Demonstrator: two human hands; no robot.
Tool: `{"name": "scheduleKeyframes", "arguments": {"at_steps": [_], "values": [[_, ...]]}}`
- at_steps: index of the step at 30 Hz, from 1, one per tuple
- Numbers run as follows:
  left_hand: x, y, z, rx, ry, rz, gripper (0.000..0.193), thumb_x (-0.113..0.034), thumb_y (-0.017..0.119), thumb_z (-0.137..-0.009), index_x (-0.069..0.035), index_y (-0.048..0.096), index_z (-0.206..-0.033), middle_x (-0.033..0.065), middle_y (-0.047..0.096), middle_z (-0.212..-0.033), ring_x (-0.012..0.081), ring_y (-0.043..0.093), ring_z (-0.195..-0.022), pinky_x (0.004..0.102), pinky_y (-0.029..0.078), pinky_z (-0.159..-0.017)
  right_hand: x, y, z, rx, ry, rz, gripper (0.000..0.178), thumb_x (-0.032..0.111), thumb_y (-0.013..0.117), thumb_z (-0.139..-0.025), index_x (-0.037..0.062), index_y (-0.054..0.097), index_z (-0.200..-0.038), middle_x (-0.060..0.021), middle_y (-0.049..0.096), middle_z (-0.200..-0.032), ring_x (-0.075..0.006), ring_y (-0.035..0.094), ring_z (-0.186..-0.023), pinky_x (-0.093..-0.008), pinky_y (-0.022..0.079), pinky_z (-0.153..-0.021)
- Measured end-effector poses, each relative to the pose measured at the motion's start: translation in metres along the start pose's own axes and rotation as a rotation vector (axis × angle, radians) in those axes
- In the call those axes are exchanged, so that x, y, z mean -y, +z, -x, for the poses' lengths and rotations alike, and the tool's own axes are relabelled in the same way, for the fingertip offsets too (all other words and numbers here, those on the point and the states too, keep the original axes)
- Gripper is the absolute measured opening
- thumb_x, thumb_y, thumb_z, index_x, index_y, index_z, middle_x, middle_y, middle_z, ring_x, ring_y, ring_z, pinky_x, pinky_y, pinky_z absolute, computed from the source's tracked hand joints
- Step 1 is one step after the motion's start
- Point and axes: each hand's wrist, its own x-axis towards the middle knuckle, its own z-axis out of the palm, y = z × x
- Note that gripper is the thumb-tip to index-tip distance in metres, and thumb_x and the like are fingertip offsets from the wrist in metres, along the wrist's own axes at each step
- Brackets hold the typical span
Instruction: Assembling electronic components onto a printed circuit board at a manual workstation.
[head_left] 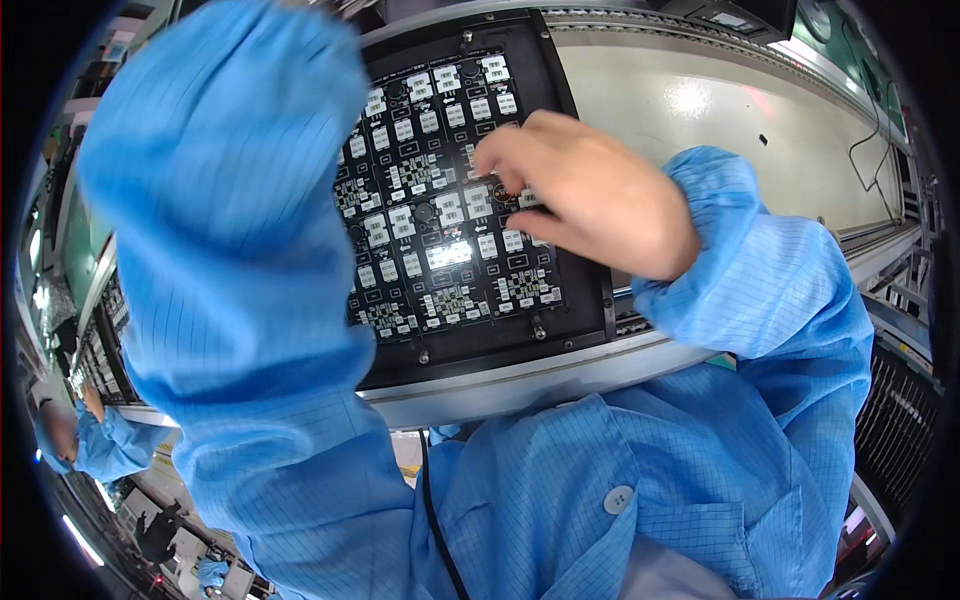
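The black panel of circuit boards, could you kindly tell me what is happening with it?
A person in blue has the bare right hand, partly open, over the black panel; whether it touches is unclear. The left sleeve blocks the panel's left side from view, and the left hand is out of sight.

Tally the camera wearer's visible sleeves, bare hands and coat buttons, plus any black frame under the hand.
Blue sleeves: 2
Bare right hand: 1 (left hand not visible)
White coat button: 1
Black frame: 1
Total: 5
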Motion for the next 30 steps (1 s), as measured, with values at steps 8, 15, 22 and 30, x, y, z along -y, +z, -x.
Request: {"name": "scheduleKeyframes", "arguments": {"at_steps": [8, 15, 22, 30], "values": [[0.0, 0.021, 0.105, 0.208, -0.198, 0.79, 0.022, 0.01, 0.061, -0.08, 0.0, 0.068, -0.098, 0.0046, 0.062, -0.101, 0.0087, 0.059, -0.088, 0.0216, 0.049, -0.076, -0.043, -0.052, 0.031, -0.133, 0.128, -0.192, 0.038, -0.002, 0.065, -0.081, 0.0015, 0.052, -0.116, -0.0082, 0.06, -0.093, -0.02, 0.059, -0.09, -0.0324, 0.046, -0.085], [-0.04, 0.04, 0.14, 0.158, -0.361, 0.891, 0.019, 0.01, 0.065, -0.074, 0.002, 0.067, -0.09, 0.0065, 0.065, -0.093, 0.0124, 0.063, -0.078, 0.0224, 0.055, -0.07, -0.044, -0.047, 0.044, -0.12, 0.154, -0.3, 0.037, -0.001, 0.062, -0.082, 0.0019, 0.051, -0.117, -0.0076, 0.059, -0.092, -0.0194, 0.058, -0.089, -0.032, 0.046, -0.085], [-0.036, 0.068, 0.16, 0.064, -0.057, 0.394, 0.024, 0.003, 0.073, -0.063, -0.006, 0.069, -0.085, 0.0055, 0.066, -0.087, 0.0252, 0.061, -0.083, 0.035, 0.049, -0.074, -0.049, -0.014, 0.053, -0.147, 0.107, -0.256, 0.042, 0.001, 0.061, -0.083, 0.0036, 0.048, -0.122, -0.0099, 0.058, -0.094, -0.0243, 0.058, -0.089, -0.0346, 0.046, -0.084], [-0.035, 0.062, 0.164, 0.122, -0.036, 0.305, 0.023, 0.002, 0.073, -0.063, -0.006, 0.069, -0.085, 0.0036, 0.065, -0.087, 0.0235, 0.058, -0.083, 0.0341, 0.048, -0.073, -0.052, -0.012, 0.054, -0.106, 0.104, -0.268, 0.049, 0.001, 0.061, -0.083, 0.0054, 0.043, -0.128, -0.0119, 0.057, -0.094, -0.0279, 0.058, -0.091, -0.0374, 0.046, -0.085]]}}
